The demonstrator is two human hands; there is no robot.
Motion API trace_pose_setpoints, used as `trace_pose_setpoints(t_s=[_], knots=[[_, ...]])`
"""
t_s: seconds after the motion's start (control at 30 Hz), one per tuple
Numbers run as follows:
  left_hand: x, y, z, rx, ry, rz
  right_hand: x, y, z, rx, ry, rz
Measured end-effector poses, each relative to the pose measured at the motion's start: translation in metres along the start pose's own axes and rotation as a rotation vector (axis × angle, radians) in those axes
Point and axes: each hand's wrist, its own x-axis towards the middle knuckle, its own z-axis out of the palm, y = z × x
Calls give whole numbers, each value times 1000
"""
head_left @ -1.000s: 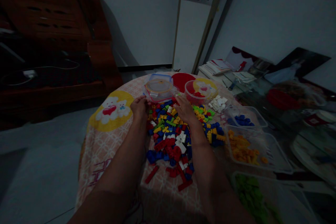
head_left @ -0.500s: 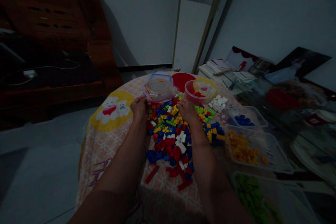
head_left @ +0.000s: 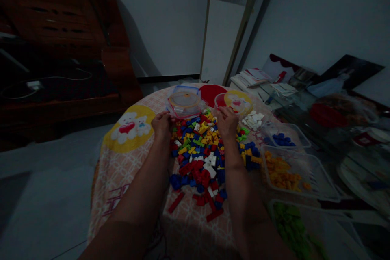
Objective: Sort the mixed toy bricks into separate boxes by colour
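Note:
A heap of mixed red, blue, yellow, green and white toy bricks (head_left: 201,158) lies on a round table with a patterned cloth (head_left: 128,162). My left hand (head_left: 162,125) rests at the heap's far left edge, fingers curled down onto the bricks. My right hand (head_left: 227,122) is at the heap's far right side, just before a clear round tub with red bricks (head_left: 233,103), fingers bent and closed. What either hand holds is hidden in the dim light. A lidded clear container (head_left: 184,101) stands beyond the heap.
To the right are a small pile of white bricks (head_left: 253,120), a clear tub of blue bricks (head_left: 283,138), a tub of orange bricks (head_left: 286,172) and a tub of green bricks (head_left: 289,219). A glass-topped table with clutter (head_left: 335,122) adjoins on the right. Dark wooden furniture (head_left: 61,48) stands at left.
My right hand has moved right and away from the middle of the heap toward the round tub with red bricks. My left hand has stayed in place.

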Motion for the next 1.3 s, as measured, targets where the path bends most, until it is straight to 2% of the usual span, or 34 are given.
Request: trace_pose_setpoints(t_s=[0.13,0.23,0.3,0.5,0.63,0.93,1.1,1.2,1.3], knots=[[2,-1,-1,-1,10,-1,4,10,-5,29,107,56],[2,-1,0,3,6,-7,6,10,-10,20,91,87],[2,-1,0,5,5,-10,6,6,-12,12,0,81],[0,0,0,-7,8,-7,-5,-11,0,4,-440,-33],[-1,0,-1,1,1,-15,-10,-15,11,-4,-574,-79],[1,0,-2,9,-12,-5,-9,-22,2,-51,-596,-24],[1,-1,0,-7,5,0,-7,-20,1,-61,-530,3],[1,-1,0,-2,4,6,-7,-15,4,-107,-518,-77],[1,-1,-1,4,-4,1,-7,-11,8,-141,-586,-174]])
